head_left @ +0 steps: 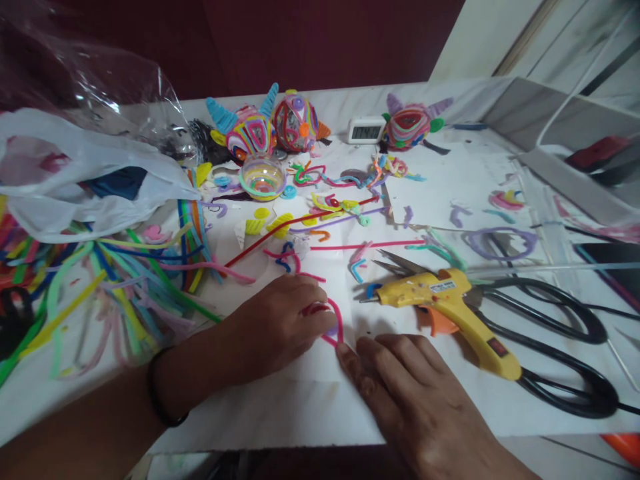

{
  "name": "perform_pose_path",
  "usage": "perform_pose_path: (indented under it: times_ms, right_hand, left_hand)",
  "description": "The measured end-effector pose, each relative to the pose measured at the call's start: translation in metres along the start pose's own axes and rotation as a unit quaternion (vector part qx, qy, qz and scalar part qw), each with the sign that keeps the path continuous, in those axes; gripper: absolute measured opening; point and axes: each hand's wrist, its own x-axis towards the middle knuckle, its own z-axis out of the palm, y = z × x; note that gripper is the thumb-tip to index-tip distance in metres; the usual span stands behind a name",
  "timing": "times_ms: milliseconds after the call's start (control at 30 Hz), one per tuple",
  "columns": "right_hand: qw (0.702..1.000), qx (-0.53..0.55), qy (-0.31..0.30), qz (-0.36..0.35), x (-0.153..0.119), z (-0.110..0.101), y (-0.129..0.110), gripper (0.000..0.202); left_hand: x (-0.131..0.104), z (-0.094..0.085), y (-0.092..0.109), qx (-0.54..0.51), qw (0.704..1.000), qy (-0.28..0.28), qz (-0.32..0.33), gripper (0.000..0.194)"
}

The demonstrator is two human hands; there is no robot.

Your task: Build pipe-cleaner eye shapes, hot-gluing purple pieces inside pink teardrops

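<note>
My left hand (285, 323) is closed around a pink pipe cleaner (339, 313) bent into a loop, low over the white paper. Red and purple bits show inside the loop, partly covered by my fingers. My right hand (410, 393) lies palm down at the loop's near corner, a fingertip pressed to the pink strand and the other fingers bent close together. Just beyond it rests a yellow hot glue gun (445, 300), its nozzle pointing left. Large black-handled scissors (550, 313) lie partly under the glue gun.
Loose pipe cleaners (125, 287) spread out at left beside a white plastic bag (90, 167). Decorated balls with horns (245, 130) stand at the back near a digital clock (365, 131) and a clear bowl (263, 179). A purple ring (503, 243) and scraps lie at right.
</note>
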Motion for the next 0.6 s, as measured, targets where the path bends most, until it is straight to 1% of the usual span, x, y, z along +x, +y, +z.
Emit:
perform_pose_path:
  times_ms: [133, 267, 467, 600]
  right_hand:
    - [1.000, 0.001, -0.007, 0.004, -0.001, 0.002, -0.001, 0.043]
    - [1.000, 0.000, 0.002, 0.008, -0.003, 0.006, -0.001, 0.040]
    - [1.000, 0.013, 0.016, 0.009, -0.005, 0.008, -0.002, 0.045]
    - [0.999, 0.010, 0.028, 0.010, -0.005, 0.009, -0.003, 0.044]
  left_hand:
    - [-0.001, 0.000, 0.001, 0.051, 0.998, 0.010, 0.022, 0.021]
    - [-0.001, -0.003, 0.004, 0.081, 0.996, 0.020, 0.042, 0.020]
    - [0.003, -0.012, 0.014, 0.134, 0.990, -0.023, 0.037, 0.024]
    - [0.005, -0.023, 0.015, 0.152, 0.988, -0.014, 0.030, 0.028]
